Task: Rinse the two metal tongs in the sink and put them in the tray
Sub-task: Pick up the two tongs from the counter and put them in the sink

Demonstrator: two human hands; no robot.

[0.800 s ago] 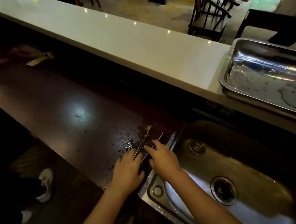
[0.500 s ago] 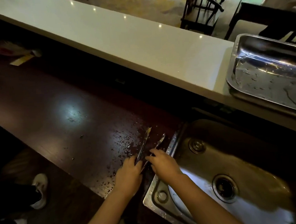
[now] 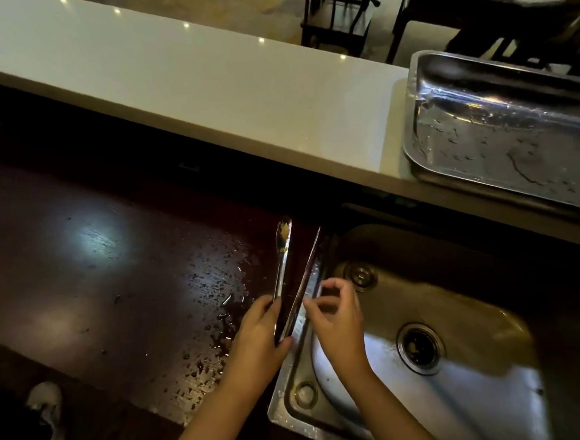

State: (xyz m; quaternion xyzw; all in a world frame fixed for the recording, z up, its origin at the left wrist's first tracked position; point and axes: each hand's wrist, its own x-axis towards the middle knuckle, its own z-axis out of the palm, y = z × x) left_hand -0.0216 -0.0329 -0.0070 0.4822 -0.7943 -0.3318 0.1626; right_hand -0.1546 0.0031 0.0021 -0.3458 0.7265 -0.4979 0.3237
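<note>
Metal tongs (image 3: 282, 265) rise off the dark wet worktop (image 3: 96, 267), just left of the sink (image 3: 458, 297). Two long arms spread in a V from their joined end; I cannot tell whether this is one pair or two. My left hand (image 3: 257, 342) grips that joined end. My right hand (image 3: 336, 316) hovers over the sink's left rim beside the right arm, its fingers curled apart and holding nothing. The wet steel tray (image 3: 503, 143) sits on the white counter (image 3: 203, 81) at the far right.
The sink basin has a round drain (image 3: 419, 348) and a smaller fitting (image 3: 359, 276) near its far-left corner. Water drops cover the worktop near the sink. Dark chairs (image 3: 335, 10) stand beyond the counter. A white shoe (image 3: 48, 419) shows at the lower left.
The tongs have been lifted off the worktop and their tips now point up and away. My right hand has come off them and drawn back over the sink rim.
</note>
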